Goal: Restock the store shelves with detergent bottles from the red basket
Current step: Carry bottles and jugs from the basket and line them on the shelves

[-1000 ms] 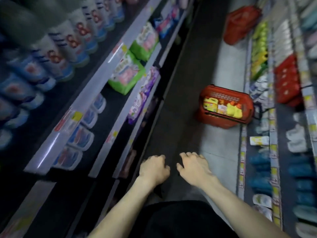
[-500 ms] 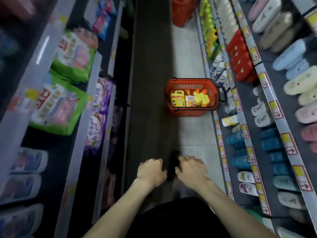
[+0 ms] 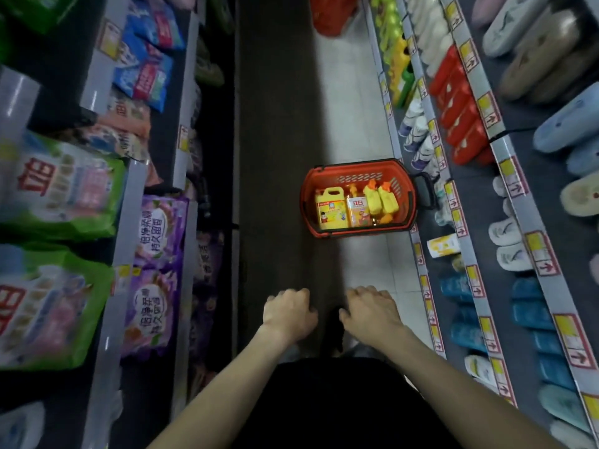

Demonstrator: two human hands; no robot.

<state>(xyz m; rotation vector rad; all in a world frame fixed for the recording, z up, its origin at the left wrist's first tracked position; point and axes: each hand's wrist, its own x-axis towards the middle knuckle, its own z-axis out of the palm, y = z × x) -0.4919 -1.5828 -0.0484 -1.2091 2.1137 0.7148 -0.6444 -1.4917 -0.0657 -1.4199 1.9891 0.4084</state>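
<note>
A red basket [image 3: 309,186] stands on the aisle floor ahead of me, against the right-hand shelving. Inside it are a yellow detergent jug [image 3: 330,209], a smaller yellow carton-like bottle [image 3: 358,212] and yellow bottles with orange caps [image 3: 381,199]. My left hand [image 3: 287,314] and my right hand [image 3: 372,311] hang low in front of me, well short of the basket, side by side, fingers curled under, holding nothing.
Left shelves [image 3: 128,202] carry green and purple detergent bags. Right shelves [image 3: 473,280] hold yellow and green bottles, red packs, blue bottles and slippers. A second red basket [image 3: 330,14] sits farther down the aisle. A narrow tiled floor strip [image 3: 353,108] runs between the shelves.
My view has swung from the left shelving to straight down the aisle, and the basket now sits centred and nearer. Both hands stay curled and empty.
</note>
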